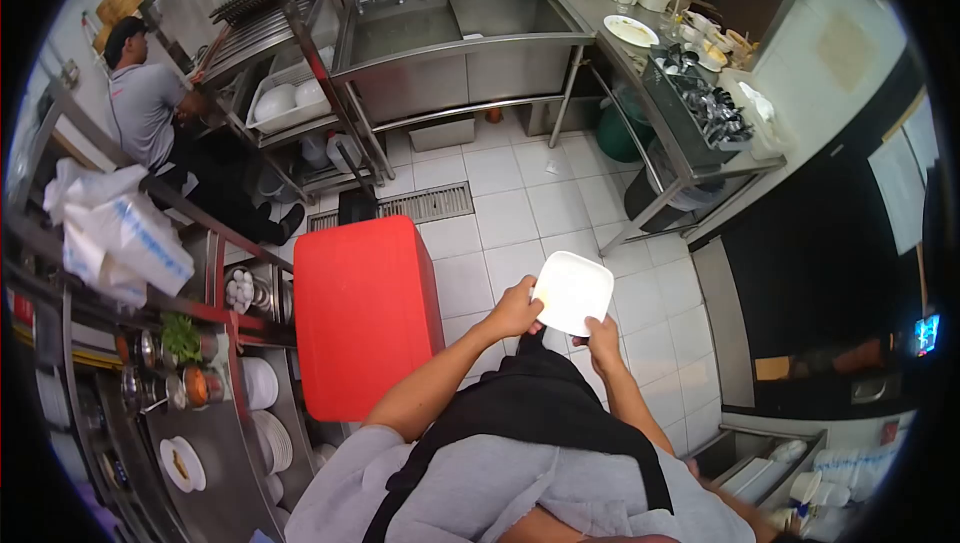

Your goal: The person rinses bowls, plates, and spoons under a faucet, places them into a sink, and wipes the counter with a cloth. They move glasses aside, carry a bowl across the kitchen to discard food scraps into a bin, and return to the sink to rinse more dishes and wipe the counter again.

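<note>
A white, rounded-square plate (573, 293) is held in front of the black apron, above the tiled floor. My left hand (515, 308) grips its left edge, with the thumb on top. At the plate's lower right edge, my right hand (600, 338) is closed on it, its thumb over the rim. The plate's upper face shows, with a faint yellowish spot near my left thumb.
A red box (365, 318) stands just left of my arms. Ahead is a steel double sink (460, 63); a counter (600, 8) with dishes and cutlery runs right. A person (150, 108) in grey is at the far left, beside racks.
</note>
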Motion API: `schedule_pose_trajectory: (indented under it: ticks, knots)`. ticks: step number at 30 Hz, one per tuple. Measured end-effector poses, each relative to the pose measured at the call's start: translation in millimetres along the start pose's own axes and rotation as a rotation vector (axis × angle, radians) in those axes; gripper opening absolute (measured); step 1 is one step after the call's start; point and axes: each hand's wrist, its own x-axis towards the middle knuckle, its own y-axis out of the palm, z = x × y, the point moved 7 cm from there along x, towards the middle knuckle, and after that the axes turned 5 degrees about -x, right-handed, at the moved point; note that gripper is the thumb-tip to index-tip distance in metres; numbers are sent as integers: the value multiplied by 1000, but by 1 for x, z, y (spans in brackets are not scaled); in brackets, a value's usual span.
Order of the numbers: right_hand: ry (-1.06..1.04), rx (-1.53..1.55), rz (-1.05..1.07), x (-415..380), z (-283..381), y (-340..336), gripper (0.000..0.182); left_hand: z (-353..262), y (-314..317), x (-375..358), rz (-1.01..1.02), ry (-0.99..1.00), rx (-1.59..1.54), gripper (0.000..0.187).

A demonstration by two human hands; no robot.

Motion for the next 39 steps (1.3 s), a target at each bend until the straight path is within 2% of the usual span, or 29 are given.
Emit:
schedule_pose_trajectory:
  ticks: [2,3,6,9,12,13,18,21,24,27,30,33,34,35,37,39]
  knots:
    - [-21,24,-34,-2,19,-8,30,-15,7,10,28,50,-2,32]
    - [21,33,-24,86,28,19,31,-15,-42,88,24,5,8,32]
    - [-28,-8,-45,186,86,10,32,-46,-65,194,36,34,25,34]
    - [-80,16,-2,286,127,30,31,-73,-113,274,-8,1,16,35]
    - [-139,18,108,384,185,55,29,-112,-179,348,-12,-51,-137,38]
    - [-158,2,129,413,208,66,29,-123,-204,364,-69,-46,-176,38]
    - [-217,-36,102,554,327,102,28,-185,-332,467,-383,131,-265,34]
    - [-279,-94,100,643,378,120,29,-239,-397,543,-519,324,-223,27]
    - [-333,-105,-10,715,442,147,28,-274,-453,652,-441,324,-226,23]
    - [-340,-112,-70,793,478,169,27,-316,-516,783,-409,434,-202,22]
    - [-234,-265,-63,867,489,177,30,-358,-586,919,-457,532,-142,25]
    - [-393,-506,-245,928,516,192,34,-400,-640,1042,-493,511,-100,30]
    - [-122,-328,-138,951,516,202,37,-408,-650,1072,-501,489,-129,32]
    - [-163,-297,-236,970,514,207,36,-408,-660,1100,-517,462,-157,34]
    - [-84,-356,-210,1002,520,217,33,-384,-698,1203,-631,539,65,36]
    - [-204,-505,-266,1050,492,210,32,-386,-714,1243,-627,440,180,44]
